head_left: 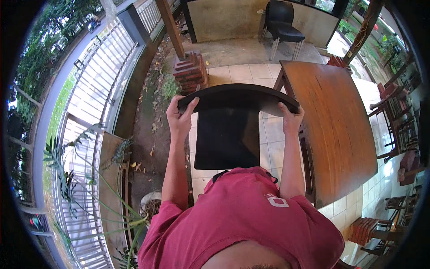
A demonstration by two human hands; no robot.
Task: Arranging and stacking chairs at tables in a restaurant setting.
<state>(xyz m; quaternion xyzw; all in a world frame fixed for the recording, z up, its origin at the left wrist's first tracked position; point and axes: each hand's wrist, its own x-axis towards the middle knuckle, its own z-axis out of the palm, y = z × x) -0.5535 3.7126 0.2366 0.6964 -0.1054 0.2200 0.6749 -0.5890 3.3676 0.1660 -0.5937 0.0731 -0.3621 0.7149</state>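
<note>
A black chair (227, 139) is in front of me, its flat seat nearest my body and its curved backrest (239, 93) standing higher, farther off. My left hand (181, 114) grips the backrest's left end, the thumb lying over its near face. At the other end of the backrest my right hand (291, 117) is closed round the edge, thumb on the near side. Both arms reach straight forward. The chair's legs are hidden, so I cannot tell whether they touch the tiles.
A brown wooden table (332, 130) stands close on the right, with wooden chairs (392, 123) beyond it. Ahead left is a brick-based post (190, 71). Another black chair (284, 27) stands by the far wall. A soil strip (150, 130) and white fence (101, 76) run along the left.
</note>
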